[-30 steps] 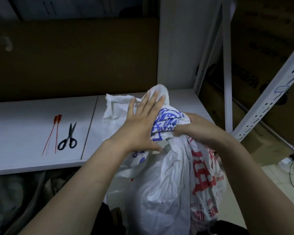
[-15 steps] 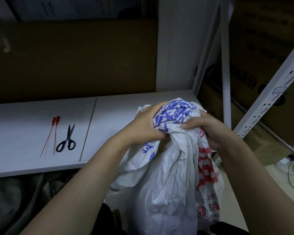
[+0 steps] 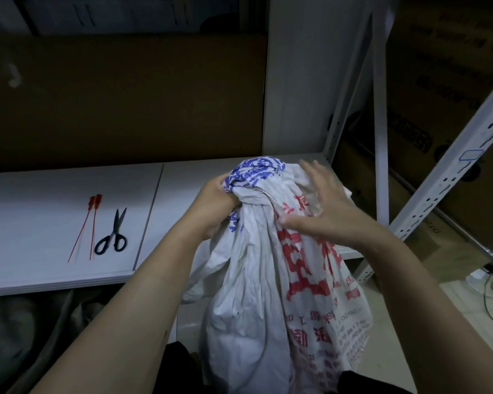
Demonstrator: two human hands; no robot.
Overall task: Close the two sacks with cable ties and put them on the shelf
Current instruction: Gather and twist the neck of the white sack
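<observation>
Print on the sack and box is illegible.

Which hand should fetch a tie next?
Right hand, probably: it lies open on the sack, while the left hand grips the gathered neck. The ties lie left on the shelf by the scissors, so it must reach across.

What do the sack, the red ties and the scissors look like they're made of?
Sack: probably woven plastic, matte white, printed red and blue, creasing stiffly. Ties: thin red plastic, seemingly. Scissors: dark metal blades, black handles, likely plastic.
</observation>
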